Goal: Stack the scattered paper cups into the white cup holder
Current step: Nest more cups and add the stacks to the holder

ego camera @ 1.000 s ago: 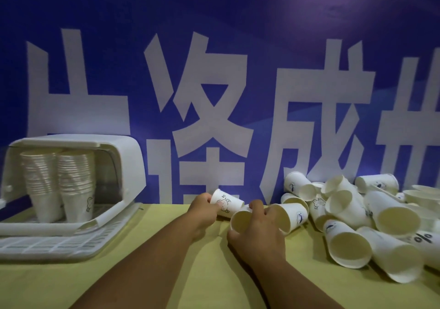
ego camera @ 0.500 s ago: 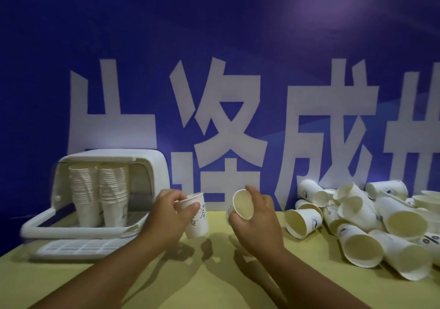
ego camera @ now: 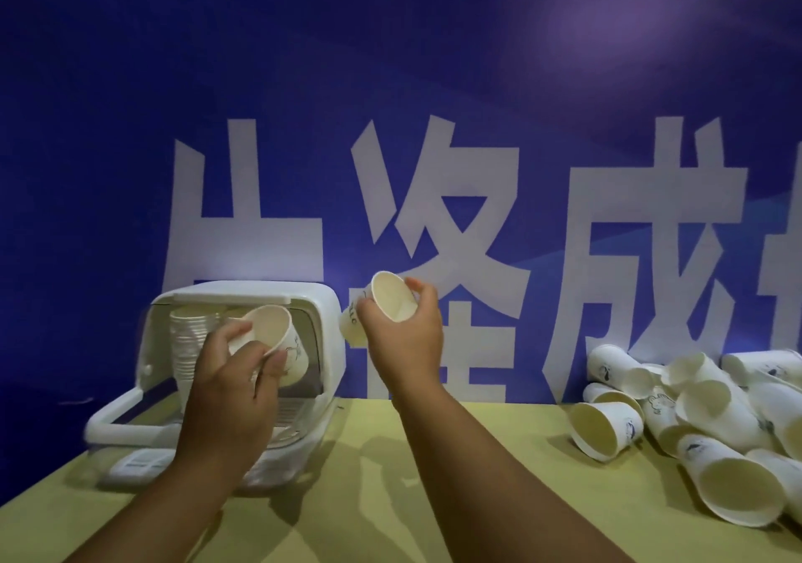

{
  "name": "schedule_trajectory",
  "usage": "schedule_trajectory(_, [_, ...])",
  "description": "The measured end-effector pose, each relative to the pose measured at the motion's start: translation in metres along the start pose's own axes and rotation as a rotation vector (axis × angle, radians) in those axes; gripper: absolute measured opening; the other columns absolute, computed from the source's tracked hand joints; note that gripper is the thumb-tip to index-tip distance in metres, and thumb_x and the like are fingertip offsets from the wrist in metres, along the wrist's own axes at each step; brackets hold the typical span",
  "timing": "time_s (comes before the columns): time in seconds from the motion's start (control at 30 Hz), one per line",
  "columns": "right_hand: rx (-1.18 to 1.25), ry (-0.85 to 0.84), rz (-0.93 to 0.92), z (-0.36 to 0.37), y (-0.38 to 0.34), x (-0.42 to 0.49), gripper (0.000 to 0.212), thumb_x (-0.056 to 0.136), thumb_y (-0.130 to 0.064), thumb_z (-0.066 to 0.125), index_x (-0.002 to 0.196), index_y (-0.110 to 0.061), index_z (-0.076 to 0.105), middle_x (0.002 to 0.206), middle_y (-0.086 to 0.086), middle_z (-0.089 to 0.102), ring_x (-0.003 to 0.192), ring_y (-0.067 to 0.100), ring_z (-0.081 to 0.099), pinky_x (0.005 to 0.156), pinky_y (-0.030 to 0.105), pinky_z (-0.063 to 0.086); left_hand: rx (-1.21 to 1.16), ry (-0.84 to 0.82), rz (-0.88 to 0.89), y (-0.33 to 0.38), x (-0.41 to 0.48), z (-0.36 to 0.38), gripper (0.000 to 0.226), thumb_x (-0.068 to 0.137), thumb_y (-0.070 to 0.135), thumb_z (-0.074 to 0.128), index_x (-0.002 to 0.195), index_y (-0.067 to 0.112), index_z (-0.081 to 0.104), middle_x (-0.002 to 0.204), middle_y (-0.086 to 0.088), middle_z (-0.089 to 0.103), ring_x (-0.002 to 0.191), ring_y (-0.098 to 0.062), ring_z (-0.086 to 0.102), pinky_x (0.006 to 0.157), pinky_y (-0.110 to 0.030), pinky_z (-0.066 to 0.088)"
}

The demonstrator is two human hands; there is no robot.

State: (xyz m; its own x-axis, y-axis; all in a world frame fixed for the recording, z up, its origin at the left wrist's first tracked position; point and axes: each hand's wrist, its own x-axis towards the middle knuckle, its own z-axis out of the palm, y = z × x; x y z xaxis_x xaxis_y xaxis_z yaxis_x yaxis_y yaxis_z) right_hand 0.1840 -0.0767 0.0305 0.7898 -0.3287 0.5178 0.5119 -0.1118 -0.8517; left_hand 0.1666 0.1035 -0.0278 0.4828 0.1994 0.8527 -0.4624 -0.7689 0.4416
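Since a second ago both hands have lifted off the desk (ego camera: 390, 502) and swung toward the left of the frame, each carrying a paper cup from the pile. The left hand (ego camera: 234, 376) now holds its cup (ego camera: 282, 337), fingers (ego camera: 236, 330) curled round the wall, at the open mouth of the white cup holder (ego camera: 323, 324), in front of the stacks (ego camera: 191, 337) inside. The right hand (ego camera: 405, 341) pinches a second cup (ego camera: 392, 298) just right of the holder, so nesting looks close. Many loose cups (ego camera: 703, 410) remain at lower right. The holder's raised lid (ego camera: 234, 298) narrows the way in.
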Motion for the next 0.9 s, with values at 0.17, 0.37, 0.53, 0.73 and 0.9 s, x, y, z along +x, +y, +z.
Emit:
schedule_trajectory(0.17, [0.050,-0.019,0.004,0.017,0.011,-0.007,0.069,0.074,-0.052,0.079,0.129,-0.045,0.039,0.118,-0.015,0.047,0.104,0.011,0.051,0.079,0.027,0.054,0.182,-0.233,-0.068,-0.021,-0.003,0.006,0.026,0.100,0.042,0.047,0.104,0.022,0.064,0.141,0.002,0.043,0.116,-0.020,0.047,0.085,-0.041,0.056])
schedule_trajectory(0.37, [-0.054,-0.111,-0.044,0.025,0.020,-0.015,0.071,0.072,-0.052,0.081,0.127,-0.048,0.037,0.119,-0.021,0.048,0.104,0.009,0.052,0.085,0.026,0.054,0.333,-0.484,-0.182,-0.018,-0.008,0.007,0.039,0.103,0.050,0.043,0.111,0.027,0.072,0.156,0.005,0.033,0.125,-0.017,0.049,0.101,-0.036,0.046])
schedule_trajectory(0.53, [-0.150,-0.250,-0.080,0.030,0.018,-0.024,0.073,0.076,-0.054,0.078,0.138,-0.042,0.040,0.130,-0.017,0.049,0.112,0.008,0.050,0.097,0.033,0.053,0.239,-0.506,-0.265,-0.016,-0.008,0.003,0.033,0.098,0.054,0.053,0.106,0.026,0.069,0.117,0.013,0.058,0.096,-0.009,0.057,0.087,-0.032,0.048])
schedule_trajectory(0.73, [-0.297,-0.422,-0.113,0.040,0.021,-0.031,0.076,0.079,-0.051,0.077,0.145,-0.040,0.039,0.138,-0.013,0.048,0.116,0.007,0.045,0.094,0.024,0.043,0.175,-0.428,-0.319,-0.016,-0.001,-0.002,0.053,0.085,0.050,0.075,0.118,0.034,0.037,0.119,0.007,0.059,0.103,-0.018,0.062,0.083,-0.038,0.054])
schedule_trajectory(0.9, [-0.438,-0.586,-0.102,0.046,0.027,-0.035,0.081,0.082,-0.054,0.073,0.150,-0.035,0.033,0.147,-0.006,0.044,0.128,0.019,0.046,0.098,0.029,0.042,0.205,-0.432,-0.257,-0.021,0.001,-0.003,0.089,0.083,0.045,0.078,0.148,0.041,0.017,0.142,-0.001,0.053,0.121,-0.026,0.059,0.096,-0.046,0.053])
